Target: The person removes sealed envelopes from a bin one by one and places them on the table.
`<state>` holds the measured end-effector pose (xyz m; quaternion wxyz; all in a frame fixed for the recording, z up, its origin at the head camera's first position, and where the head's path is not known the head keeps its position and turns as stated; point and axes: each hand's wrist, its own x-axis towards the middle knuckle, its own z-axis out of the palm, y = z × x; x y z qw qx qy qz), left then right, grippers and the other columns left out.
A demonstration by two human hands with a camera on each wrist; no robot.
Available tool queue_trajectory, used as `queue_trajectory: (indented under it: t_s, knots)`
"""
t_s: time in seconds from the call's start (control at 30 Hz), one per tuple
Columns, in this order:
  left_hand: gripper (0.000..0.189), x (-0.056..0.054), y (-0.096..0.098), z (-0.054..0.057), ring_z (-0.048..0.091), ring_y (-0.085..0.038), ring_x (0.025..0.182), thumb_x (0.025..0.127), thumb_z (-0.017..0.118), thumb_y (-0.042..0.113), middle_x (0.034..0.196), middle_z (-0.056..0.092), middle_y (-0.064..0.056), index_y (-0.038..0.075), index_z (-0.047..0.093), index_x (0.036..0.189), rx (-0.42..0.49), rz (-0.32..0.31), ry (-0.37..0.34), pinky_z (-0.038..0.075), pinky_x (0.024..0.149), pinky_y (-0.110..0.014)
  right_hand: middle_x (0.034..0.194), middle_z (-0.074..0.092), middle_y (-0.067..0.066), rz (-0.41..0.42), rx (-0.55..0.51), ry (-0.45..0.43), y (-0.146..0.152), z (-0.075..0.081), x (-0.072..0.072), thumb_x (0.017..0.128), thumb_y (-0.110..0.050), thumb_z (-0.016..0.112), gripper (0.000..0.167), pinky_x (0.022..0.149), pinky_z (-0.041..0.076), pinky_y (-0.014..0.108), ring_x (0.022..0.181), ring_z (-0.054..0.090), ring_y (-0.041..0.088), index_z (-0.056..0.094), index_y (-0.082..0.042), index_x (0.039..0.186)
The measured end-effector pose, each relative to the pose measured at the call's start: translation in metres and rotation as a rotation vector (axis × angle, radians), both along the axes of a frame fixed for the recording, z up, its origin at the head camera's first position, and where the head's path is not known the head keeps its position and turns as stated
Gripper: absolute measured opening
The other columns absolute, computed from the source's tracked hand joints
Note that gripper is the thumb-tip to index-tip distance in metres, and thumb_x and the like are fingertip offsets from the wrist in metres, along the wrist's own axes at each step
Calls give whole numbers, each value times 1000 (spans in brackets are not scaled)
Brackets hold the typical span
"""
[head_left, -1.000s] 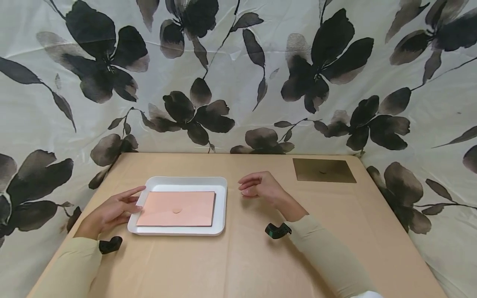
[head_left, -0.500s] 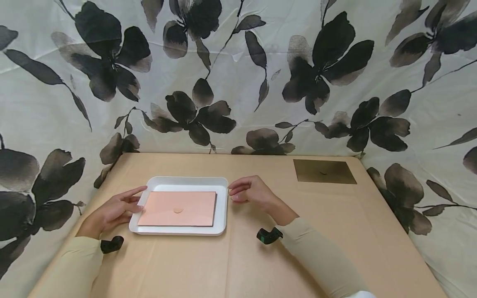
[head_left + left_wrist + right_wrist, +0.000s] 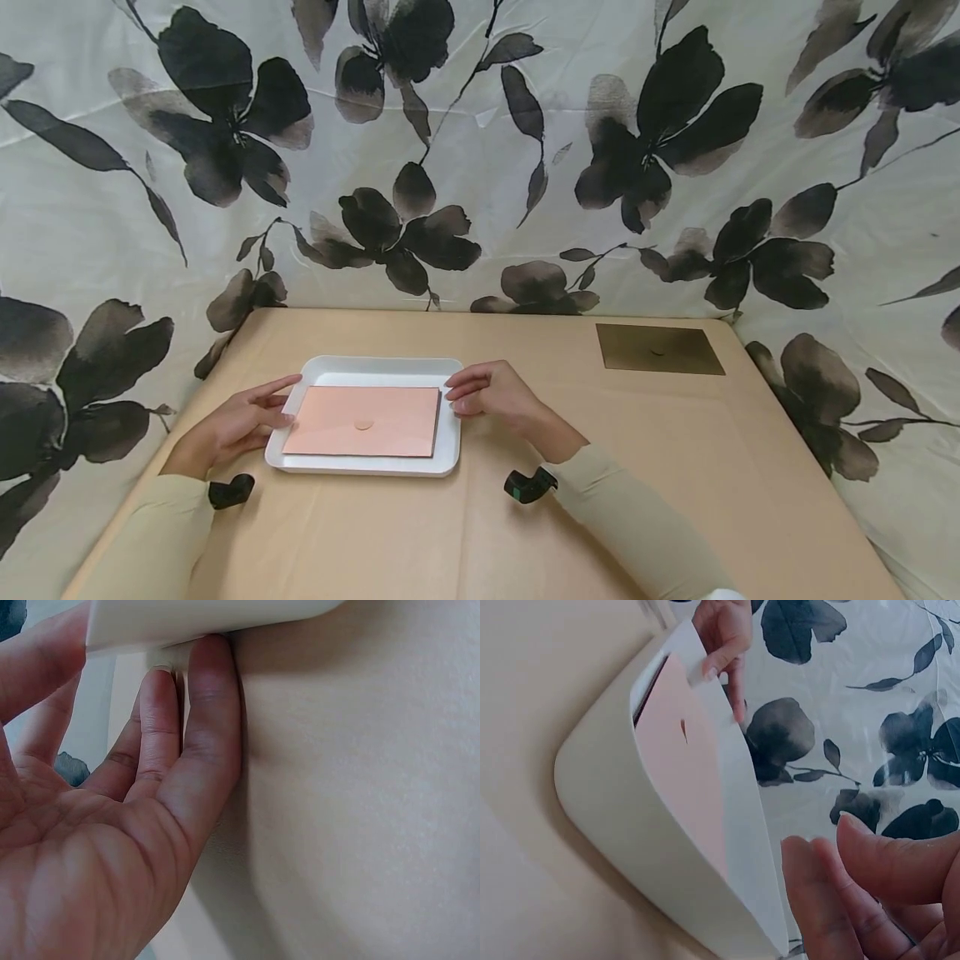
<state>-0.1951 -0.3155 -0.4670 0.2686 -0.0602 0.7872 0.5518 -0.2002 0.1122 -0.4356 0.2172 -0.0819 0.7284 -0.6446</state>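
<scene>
A shallow white tray (image 3: 363,473) stands on the table, left of the middle. Inside it lies a flat pink rectangle (image 3: 337,417), like an envelope, with a small half-round notch. A dark edge shows beneath its right side. My left hand (image 3: 236,423) holds the tray's left end, thumb over the rim; in the left wrist view its other fingers reach under or against the tray's outer side. My right hand (image 3: 495,396) hovers at the tray's right rim with fingers loosely bent. In the right wrist view its thumb and fingers (image 3: 817,900) stand apart, with nothing between them.
A flat gold rectangle (image 3: 660,348) with a similar curved notch lies at the table's far right corner. A floral cloth (image 3: 525,167) hangs behind the wooden-coloured table (image 3: 570,533). Dark wrist cameras (image 3: 531,485) sit on both wrists.
My right hand has moved left and slightly nearer, from beside the tray to its right rim. The left hand has stayed at the tray's left end. The view has shifted slightly.
</scene>
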Motion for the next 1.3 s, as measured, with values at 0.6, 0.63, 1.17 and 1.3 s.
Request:
queue_trajectory:
  t_s: [0.6, 0.63, 1.17, 1.3]
  knots:
    - [88, -5, -1, -1, 64, -20, 121, 98, 68, 13, 168, 19, -31, 23, 16, 168, -4, 14, -7, 59, 101, -43, 130, 71, 24, 21, 13, -65, -35, -4, 7, 92, 6, 70, 39, 90, 63, 33, 111, 75, 32, 67, 6, 131]
    - [88, -6, 0, -1, 64, -20, 121, 98, 69, 13, 167, 20, -30, 23, 16, 168, 0, 16, -4, 59, 101, -43, 133, 70, 23, 19, 12, -76, -37, -3, 6, 93, 5, 69, 40, 91, 63, 34, 114, 74, 33, 67, 5, 132]
    - [89, -10, -1, -1, 64, -20, 119, 96, 71, 14, 167, 23, -28, 25, 19, 168, -3, 31, -9, 59, 101, -43, 159, 48, 19, -89, -32, -131, -62, -12, 8, 104, -17, 60, 48, 125, 36, 54, 145, 50, 36, 54, -1, 149]
    - [89, -10, -1, -3, 64, -22, 123, 96, 69, 12, 170, 20, -28, 26, 18, 168, 19, 28, -16, 58, 102, -45, 164, 40, 21, -102, -91, -163, -69, -15, 9, 104, -17, 58, 54, 127, 29, 57, 152, 40, 39, 47, 1, 153]
